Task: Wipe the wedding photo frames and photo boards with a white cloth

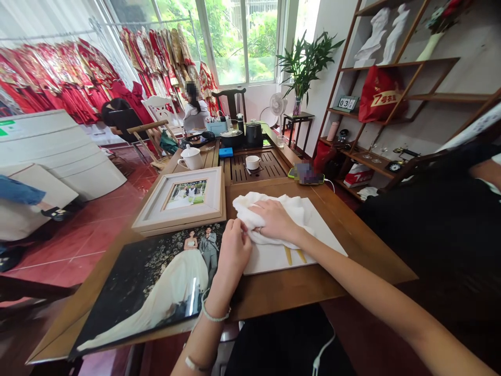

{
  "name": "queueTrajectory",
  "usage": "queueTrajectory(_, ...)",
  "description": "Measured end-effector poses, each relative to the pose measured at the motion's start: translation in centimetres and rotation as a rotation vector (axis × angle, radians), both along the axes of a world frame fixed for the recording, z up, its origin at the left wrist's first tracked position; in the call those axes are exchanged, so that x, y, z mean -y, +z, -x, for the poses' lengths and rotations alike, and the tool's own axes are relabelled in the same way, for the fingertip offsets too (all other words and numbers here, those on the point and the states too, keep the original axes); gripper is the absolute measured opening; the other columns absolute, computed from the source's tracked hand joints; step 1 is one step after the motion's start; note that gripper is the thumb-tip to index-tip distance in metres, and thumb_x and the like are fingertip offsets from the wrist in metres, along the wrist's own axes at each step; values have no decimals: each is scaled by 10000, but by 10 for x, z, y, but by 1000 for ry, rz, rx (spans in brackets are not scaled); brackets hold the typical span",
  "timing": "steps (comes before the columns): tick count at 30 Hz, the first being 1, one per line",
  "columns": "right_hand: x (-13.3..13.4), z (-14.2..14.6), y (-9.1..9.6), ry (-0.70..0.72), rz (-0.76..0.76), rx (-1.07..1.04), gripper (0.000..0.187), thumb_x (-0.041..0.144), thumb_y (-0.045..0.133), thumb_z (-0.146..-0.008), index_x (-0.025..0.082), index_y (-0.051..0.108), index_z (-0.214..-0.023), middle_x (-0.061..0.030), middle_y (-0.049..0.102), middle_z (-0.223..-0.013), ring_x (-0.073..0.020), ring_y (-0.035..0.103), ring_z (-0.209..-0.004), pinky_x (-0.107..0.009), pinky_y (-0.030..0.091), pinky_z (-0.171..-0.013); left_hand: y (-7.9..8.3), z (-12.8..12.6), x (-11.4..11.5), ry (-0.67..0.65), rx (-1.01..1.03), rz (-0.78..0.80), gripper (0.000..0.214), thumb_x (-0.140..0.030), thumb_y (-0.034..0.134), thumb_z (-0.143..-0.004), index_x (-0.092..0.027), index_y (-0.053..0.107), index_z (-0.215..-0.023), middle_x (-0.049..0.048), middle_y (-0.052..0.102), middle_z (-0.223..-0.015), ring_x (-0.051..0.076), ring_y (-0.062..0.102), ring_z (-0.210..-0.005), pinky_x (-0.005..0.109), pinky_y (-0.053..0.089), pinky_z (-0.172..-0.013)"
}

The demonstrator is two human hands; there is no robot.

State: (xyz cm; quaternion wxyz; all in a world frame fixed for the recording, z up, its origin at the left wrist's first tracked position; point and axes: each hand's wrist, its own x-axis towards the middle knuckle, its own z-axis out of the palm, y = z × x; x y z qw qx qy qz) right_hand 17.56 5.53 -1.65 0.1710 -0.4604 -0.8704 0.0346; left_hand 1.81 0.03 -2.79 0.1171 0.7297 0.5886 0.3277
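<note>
A bunched white cloth (299,209) lies on a white board (329,237) with gold marks (295,255) on its near part. My right hand (274,220) rests over the cloth, its fingers bent into the folds and pressing it against the board. Close by on the left, my left hand (237,245) has curled fingers at the left edge of the cloth and board. What its fingertips hold, if anything, is hidden. To the left of that hand lies a large glossy wedding photo panel (164,287).
A framed photo (180,201) lies above the panel on the wooden table (274,297). Beyond are a lidded white mug (190,157), a tea tray (270,167) with a small cup (252,162), and a phone (309,173) on a cable. A person (193,112) sits farther back.
</note>
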Motion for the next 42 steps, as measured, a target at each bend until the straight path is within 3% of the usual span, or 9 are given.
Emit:
queueTrajectory(4,26,-14,-3,150,6,-41,490,316,686,-751,195,626,-1222,-132,635,-1258,-324,549,-1139,-494,392,-980,-4,1,-1,34,43,-64,354,86,420,-629,-244,368,-743,14,473,-802,184,539,-735,317,486,-711)
queueTrajectory(8,50,-43,-5,278,30,-84,496,292,734,-702,201,653,-1183,-130,629,-1288,-316,555,-1159,-502,383,-1023,-9,0,-2,36,83,-87,337,74,426,-681,-244,380,-783,15,481,-809,194,557,-786,336,491,-757)
queueTrajectory(13,45,-62,-6,213,64,-129,529,264,734,-688,198,643,-1205,-121,646,-1251,-313,568,-1161,-485,426,-996,-10,-3,-2,88,110,-84,313,57,408,-726,-243,390,-813,32,492,-856,202,561,-843,369,489,-824)
queueTrajectory(21,7,-3,4,-57,60,12,508,383,658,-800,191,585,-1264,-139,608,-1279,-351,516,-1171,-510,410,-965,-5,-4,-1,126,133,-85,238,-4,372,-842,-241,384,-828,51,489,-892,220,543,-886,411,471,-875)
queueTrajectory(27,40,20,4,-19,47,27,487,368,640,-816,183,591,-1264,-150,586,-1262,-362,515,-1122,-512,420,-923,-3,-3,0,160,101,-112,176,-103,363,-921,-244,383,-818,41,462,-852,228,532,-850,412,477,-840)
queueTrajectory(31,74,4,3,48,43,-19,538,419,691,-778,162,598,-1241,-143,594,-1247,-335,512,-1099,-501,403,-973,-2,-5,3,96,101,-133,87,-181,395,-939,-214,450,-880,77,510,-918,240,540,-908,441,474,-896)
queueTrajectory(36,106,-31,0,28,-60,-23,459,108,628,-676,164,626,-1132,-120,634,-1151,-306,543,-1015,-436,452,-844,-10,-7,3,-48,116,-85,280,-264,323,-996,-154,487,-1195,166,555,-1238,277,511,-1235,511,409,-1068)
queueTrajectory(39,109,-59,-9,-63,-179,-56,510,49,574,-650,159,608,-1148,-132,637,-1140,-312,553,-1023,-427,457,-815,-17,-7,3,-150,-17,11,340,-296,306,-1012,-156,520,-1237,179,516,-1372,302,426,-1374,524,365,-1131)
queueTrajectory(42,100,-91,-19,-186,-214,-77,375,158,614,-725,156,612,-1099,-151,633,-1138,-323,569,-1009,-440,470,-813,-21,-5,5,-198,-182,85,323,-269,412,-978,-137,543,-1241,210,454,-1455,362,338,-1440,554,351,-1141)
